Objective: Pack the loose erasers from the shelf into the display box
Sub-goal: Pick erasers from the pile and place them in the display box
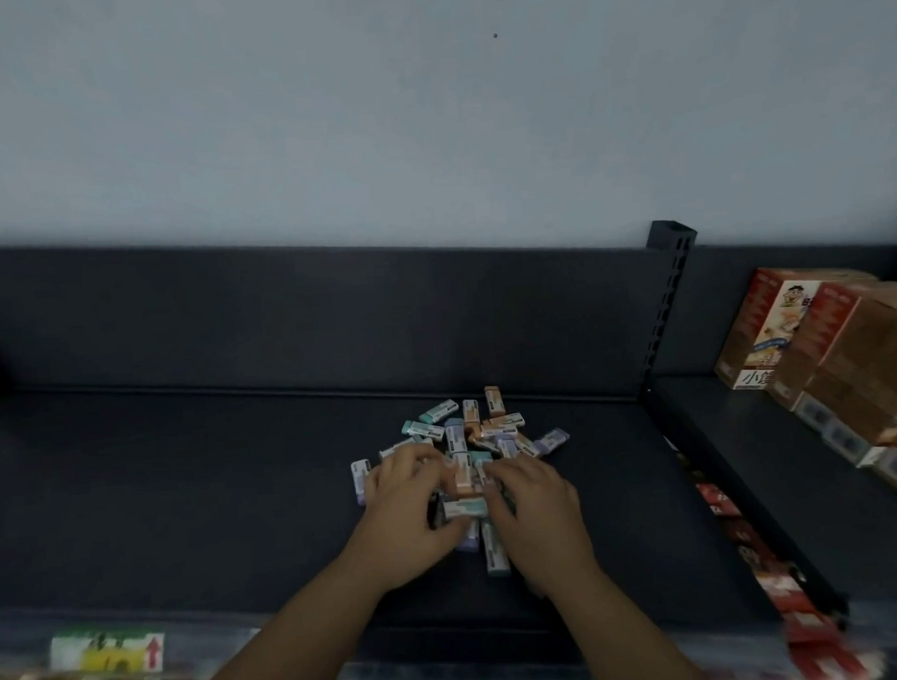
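Left hand (pixel 407 511), right hand (pixel 539 515) grip erasers (pixel 499 429); cartons (pixel 816 344) right

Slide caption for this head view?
The left hand and right hand reach into the pile of loose erasers on the dark shelf.

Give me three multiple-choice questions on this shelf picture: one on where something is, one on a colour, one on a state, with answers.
1. Where are the left hand and right hand? A on the eraser pile; B in a drawer; C on a ladder.
2. The cartons at right are mostly: A blue; B red and brown; C green.
3. The eraser pile is: A neat rows; B bagged; C a loose heap.
Answers: A, both hands cover the pile's near side; B, red faces and brown sides show; C, pieces point every way and overlap.
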`<action>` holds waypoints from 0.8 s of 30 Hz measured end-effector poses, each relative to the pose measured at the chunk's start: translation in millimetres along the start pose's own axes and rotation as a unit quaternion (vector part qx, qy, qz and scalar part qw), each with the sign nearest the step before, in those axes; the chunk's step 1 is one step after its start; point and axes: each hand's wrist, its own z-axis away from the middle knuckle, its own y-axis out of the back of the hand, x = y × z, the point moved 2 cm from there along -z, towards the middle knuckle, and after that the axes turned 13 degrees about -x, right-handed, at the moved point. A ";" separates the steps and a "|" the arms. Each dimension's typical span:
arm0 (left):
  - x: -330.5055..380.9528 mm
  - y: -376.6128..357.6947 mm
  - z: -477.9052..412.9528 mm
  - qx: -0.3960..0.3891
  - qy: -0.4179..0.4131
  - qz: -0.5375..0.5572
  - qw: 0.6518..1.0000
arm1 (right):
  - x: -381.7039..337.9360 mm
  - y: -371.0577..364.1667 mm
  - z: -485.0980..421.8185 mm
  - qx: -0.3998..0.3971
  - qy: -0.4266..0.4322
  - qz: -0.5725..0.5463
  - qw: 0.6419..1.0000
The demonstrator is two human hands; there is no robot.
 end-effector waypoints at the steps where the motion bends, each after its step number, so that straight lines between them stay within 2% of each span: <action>1: 0.6 -0.7 0.1 -0.003 -0.003 -0.010 1.000 | -0.3 1.1 -0.3 -0.001 -0.008 0.000 1.000; 6: 2.0 -0.7 -0.6 -0.003 -0.001 -0.011 1.000 | -1.3 -0.2 0.8 -0.035 -0.012 0.058 0.998; 9: 2.1 0.4 -0.6 -0.011 0.003 -0.023 1.000 | 0.1 -0.7 -0.3 -0.043 -0.017 0.054 0.997; 15: 2.4 2.5 1.9 -0.003 0.035 -0.028 0.999 | -0.2 0.4 -9.3 -0.044 -0.059 -0.007 0.997; 19: 1.7 4.9 3.2 0.010 0.053 0.014 0.998 | -2.9 8.8 -21.0 -0.022 -0.086 0.003 0.996; 24: -0.5 3.7 2.9 0.026 0.066 0.017 0.997 | -12.8 19.9 -32.0 -0.008 -0.089 0.036 0.995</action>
